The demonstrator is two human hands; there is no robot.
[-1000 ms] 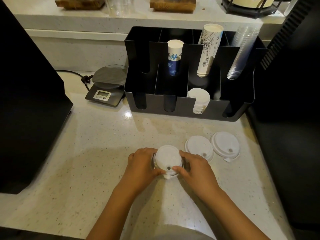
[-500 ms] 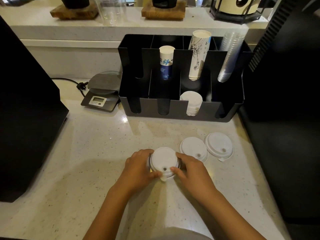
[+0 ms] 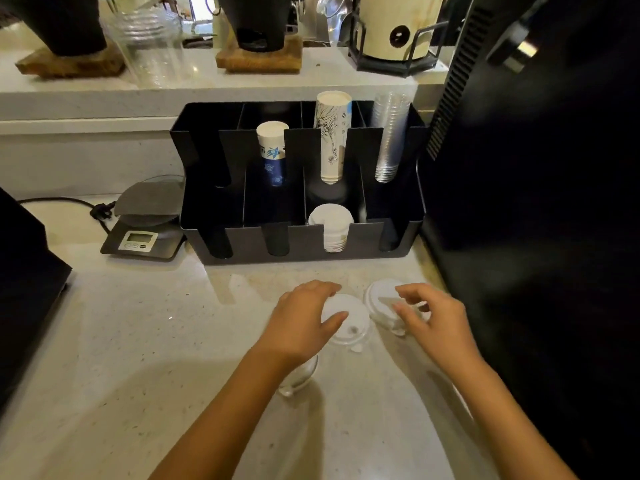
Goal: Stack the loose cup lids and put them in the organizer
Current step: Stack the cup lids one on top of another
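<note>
Two loose white cup lids lie on the speckled counter in front of the black organizer. My left hand reaches over the middle lid, fingers spread, thumb lying across its top. My right hand hovers over the right lid with fingers curled and apart. Nothing is lifted. The small lid stack I was holding sits on the counter, half hidden under my left forearm. A stack of white lids stands in the organizer's front row, third slot from the left.
The organizer's back row holds paper cups and clear plastic cups. A digital scale sits left of it. A tall black machine borders the right, another black appliance the left. A raised shelf runs behind.
Both hands let go of the lid stack and moved forward and right onto the two loose lids. The stack stays behind near my left forearm. The camera tilted up.
</note>
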